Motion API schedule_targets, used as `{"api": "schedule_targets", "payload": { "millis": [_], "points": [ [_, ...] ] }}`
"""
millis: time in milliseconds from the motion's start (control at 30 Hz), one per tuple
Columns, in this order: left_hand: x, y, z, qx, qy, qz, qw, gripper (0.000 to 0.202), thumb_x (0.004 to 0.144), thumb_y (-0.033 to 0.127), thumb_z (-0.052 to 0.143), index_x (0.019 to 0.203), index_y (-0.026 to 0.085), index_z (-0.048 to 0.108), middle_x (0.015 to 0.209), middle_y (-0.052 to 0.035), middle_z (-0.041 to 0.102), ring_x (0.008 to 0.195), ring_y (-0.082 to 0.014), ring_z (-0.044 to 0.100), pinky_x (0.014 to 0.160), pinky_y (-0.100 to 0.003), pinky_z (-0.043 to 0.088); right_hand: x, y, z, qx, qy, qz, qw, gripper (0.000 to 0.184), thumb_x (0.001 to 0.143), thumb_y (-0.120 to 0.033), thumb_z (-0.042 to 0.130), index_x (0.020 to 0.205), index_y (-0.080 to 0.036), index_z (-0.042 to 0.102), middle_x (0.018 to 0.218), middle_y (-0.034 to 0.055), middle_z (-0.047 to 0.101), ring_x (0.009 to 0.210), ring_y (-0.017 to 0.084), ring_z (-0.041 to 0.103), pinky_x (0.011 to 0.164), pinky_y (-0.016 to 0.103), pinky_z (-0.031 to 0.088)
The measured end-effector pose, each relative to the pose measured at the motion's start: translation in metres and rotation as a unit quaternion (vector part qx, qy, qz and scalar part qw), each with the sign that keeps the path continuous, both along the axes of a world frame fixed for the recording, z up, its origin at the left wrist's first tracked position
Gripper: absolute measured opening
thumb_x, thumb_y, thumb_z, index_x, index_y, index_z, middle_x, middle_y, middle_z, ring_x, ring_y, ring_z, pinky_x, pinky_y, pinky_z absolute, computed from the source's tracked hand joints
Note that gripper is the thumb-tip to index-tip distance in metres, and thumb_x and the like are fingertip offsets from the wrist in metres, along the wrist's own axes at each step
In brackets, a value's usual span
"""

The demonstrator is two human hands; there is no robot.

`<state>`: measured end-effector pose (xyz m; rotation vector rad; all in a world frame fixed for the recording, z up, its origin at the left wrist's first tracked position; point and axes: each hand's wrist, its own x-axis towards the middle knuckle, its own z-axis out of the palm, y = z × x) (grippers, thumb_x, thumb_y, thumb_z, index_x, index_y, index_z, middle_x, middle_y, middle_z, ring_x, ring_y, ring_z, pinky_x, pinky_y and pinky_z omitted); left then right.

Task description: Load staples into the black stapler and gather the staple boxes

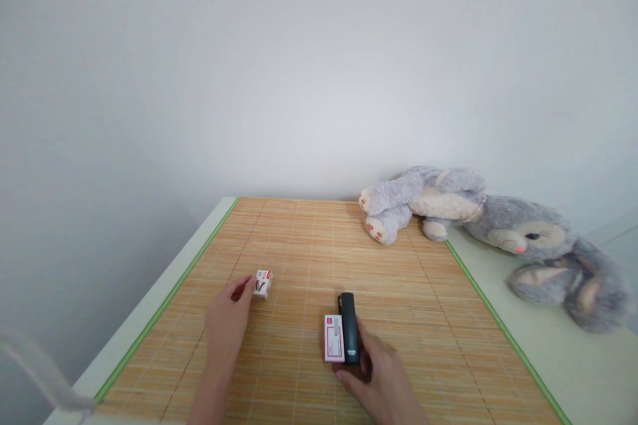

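Observation:
My left hand (226,319) reaches over the bamboo mat (309,239) and pinches a small white and red staple box (263,282) at its fingertips. My right hand (381,375) rests on the mat nearer to me, fingers curled round the near end of a black stapler (349,325). A flat white and red box (333,339) lies right against the stapler's left side, and my right thumb touches its near corner.
A grey plush rabbit (498,226) lies on its side at the far right, its feet on the mat's corner. The mat has green edging and covers a pale table (573,358) set against a white wall.

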<state>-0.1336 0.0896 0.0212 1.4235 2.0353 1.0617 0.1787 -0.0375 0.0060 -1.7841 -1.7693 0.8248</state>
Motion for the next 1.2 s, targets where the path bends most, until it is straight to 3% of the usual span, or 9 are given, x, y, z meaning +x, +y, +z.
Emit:
{"api": "schedule_targets", "payload": {
  "millis": [100, 233, 400, 533, 700, 1100, 1200],
  "points": [
    [0.011, 0.014, -0.006, -0.028, -0.056, -0.064, 0.996, 0.044, 0.087, 0.059, 0.065, 0.104, 0.021, 0.082, 0.103, -0.0077, 0.082, 0.099, -0.0302, 0.074, 0.093, -0.044, 0.057, -0.003, 0.004, 0.007, -0.023, -0.014, -0.010, 1.000, 0.083, 0.080, -0.033, 0.076, 0.157, -0.022, 0.049, 0.085, 0.0023, 0.074, 0.078, 0.027, 0.070, 0.074, 0.034, 0.050],
    [0.049, 0.019, -0.016, -0.061, -0.144, -0.149, 0.977, 0.047, 0.084, 0.056, 0.070, 0.112, 0.019, 0.081, 0.103, -0.0087, 0.083, 0.087, -0.0262, 0.077, 0.076, -0.037, 0.063, -0.006, 0.005, 0.015, -0.033, -0.041, -0.018, 0.998, 0.079, 0.082, -0.034, 0.074, 0.156, -0.022, 0.051, 0.089, 0.0037, 0.076, 0.087, 0.029, 0.072, 0.078, 0.034, 0.050],
    [0.099, 0.009, -0.022, -0.072, -0.201, -0.220, 0.952, 0.048, 0.086, 0.052, 0.070, 0.118, 0.018, 0.079, 0.100, -0.0091, 0.083, 0.081, -0.0241, 0.077, 0.072, -0.035, 0.063, -0.008, 0.005, 0.023, -0.036, -0.059, -0.022, 0.997, 0.075, 0.083, -0.035, 0.073, 0.154, -0.023, 0.054, 0.091, 0.0042, 0.077, 0.091, 0.029, 0.072, 0.081, 0.033, 0.049],
    [0.121, -0.004, -0.020, -0.084, -0.220, -0.254, 0.938, 0.047, 0.087, 0.050, 0.069, 0.120, 0.018, 0.078, 0.098, -0.0088, 0.083, 0.077, -0.0241, 0.076, 0.063, -0.034, 0.060, -0.009, 0.005, 0.030, -0.036, -0.061, -0.017, 0.997, 0.073, 0.081, -0.033, 0.074, 0.152, -0.025, 0.056, 0.093, 0.0034, 0.078, 0.093, 0.029, 0.073, 0.082, 0.033, 0.049],
    [0.127, -0.011, -0.019, -0.082, -0.220, -0.269, 0.934, 0.048, 0.087, 0.051, 0.069, 0.119, 0.017, 0.079, 0.097, -0.0092, 0.083, 0.084, -0.0264, 0.076, 0.070, -0.035, 0.059, -0.009, 0.007, 0.035, -0.039, -0.054, -0.006, 0.998, 0.062, 0.082, -0.031, 0.071, 0.144, -0.026, 0.063, 0.097, 0.0038, 0.079, 0.095, 0.028, 0.073, 0.081, 0.032, 0.049],
    [0.128, -0.017, -0.014, -0.068, -0.221, -0.242, 0.942, 0.043, 0.086, 0.048, 0.070, 0.115, 0.018, 0.079, 0.095, -0.0090, 0.082, 0.084, -0.0264, 0.076, 0.080, -0.039, 0.060, -0.006, 0.009, 0.030, -0.046, -0.052, 0.009, 0.998, 0.066, 0.082, -0.032, 0.070, 0.147, -0.026, 0.060, 0.094, 0.0038, 0.079, 0.092, 0.029, 0.074, 0.077, 0.032, 0.049],
    [0.129, -0.023, -0.012, -0.054, -0.232, -0.212, 0.948, 0.044, 0.088, 0.052, 0.070, 0.114, 0.018, 0.078, 0.101, -0.0104, 0.082, 0.091, -0.0278, 0.077, 0.088, -0.042, 0.061, -0.006, 0.009, 0.032, -0.045, -0.053, 0.013, 0.998, 0.067, 0.081, -0.032, 0.070, 0.147, -0.026, 0.060, 0.094, 0.0033, 0.079, 0.093, 0.029, 0.074, 0.078, 0.032, 0.049]
  ]
}}
